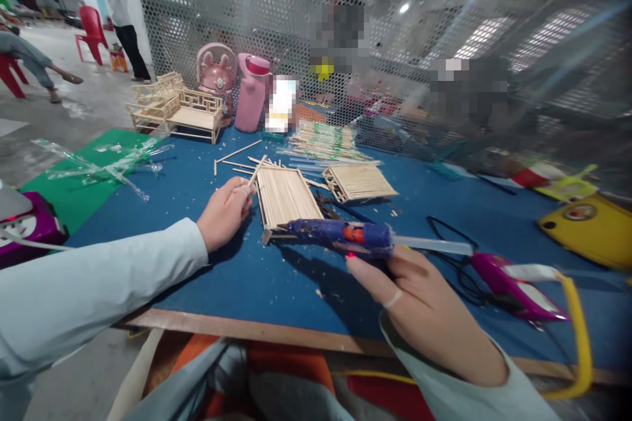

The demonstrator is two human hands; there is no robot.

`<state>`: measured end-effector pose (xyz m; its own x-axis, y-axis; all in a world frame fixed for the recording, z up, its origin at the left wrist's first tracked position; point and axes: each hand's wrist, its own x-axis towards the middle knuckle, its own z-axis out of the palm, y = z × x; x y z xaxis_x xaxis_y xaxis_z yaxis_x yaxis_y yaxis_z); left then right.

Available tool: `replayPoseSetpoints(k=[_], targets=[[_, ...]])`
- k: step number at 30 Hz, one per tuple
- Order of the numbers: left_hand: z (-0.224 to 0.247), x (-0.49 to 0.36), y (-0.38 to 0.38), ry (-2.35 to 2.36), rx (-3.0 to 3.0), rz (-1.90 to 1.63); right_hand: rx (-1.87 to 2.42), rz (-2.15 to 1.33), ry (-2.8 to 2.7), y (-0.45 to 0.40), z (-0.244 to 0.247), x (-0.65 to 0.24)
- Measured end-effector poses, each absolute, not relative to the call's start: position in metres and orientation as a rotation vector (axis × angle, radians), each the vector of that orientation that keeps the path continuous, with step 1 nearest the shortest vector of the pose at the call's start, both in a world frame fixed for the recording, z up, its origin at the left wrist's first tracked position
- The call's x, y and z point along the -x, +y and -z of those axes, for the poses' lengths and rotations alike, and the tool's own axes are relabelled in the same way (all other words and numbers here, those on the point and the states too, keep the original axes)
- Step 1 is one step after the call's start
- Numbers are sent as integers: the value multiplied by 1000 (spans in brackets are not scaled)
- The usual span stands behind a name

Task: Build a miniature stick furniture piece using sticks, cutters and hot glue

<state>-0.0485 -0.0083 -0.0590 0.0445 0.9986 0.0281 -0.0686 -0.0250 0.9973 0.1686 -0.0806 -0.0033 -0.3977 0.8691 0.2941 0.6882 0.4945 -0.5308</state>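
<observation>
Measured from the slatted panel [289, 194] lying on the blue tabletop [187, 283], a small stick-built bench [195, 110] stands beyond it to the left. Just beside the panel's left edge, the left hand [228, 212] has thumb and fingers pinched together on a thin stick [258, 171], whose free end points up by the panel's far left corner. The blue glue gun [340, 235] reaches its nozzle over the panel's near edge; contact is unclear. A second panel [359, 183] lies to its right; nearer, the right hand [419, 296] is wrapped around the gun's grip.
</observation>
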Motion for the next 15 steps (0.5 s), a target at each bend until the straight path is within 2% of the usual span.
replayPoseSetpoints(k=[8,15], targets=[[65,52,-7,1158,-1362,-1231,1198,-311,-2195,-77,10,-177],[65,55,-7,1258,-1643,-1270,1602,-105,-1984,-69,1,-236]])
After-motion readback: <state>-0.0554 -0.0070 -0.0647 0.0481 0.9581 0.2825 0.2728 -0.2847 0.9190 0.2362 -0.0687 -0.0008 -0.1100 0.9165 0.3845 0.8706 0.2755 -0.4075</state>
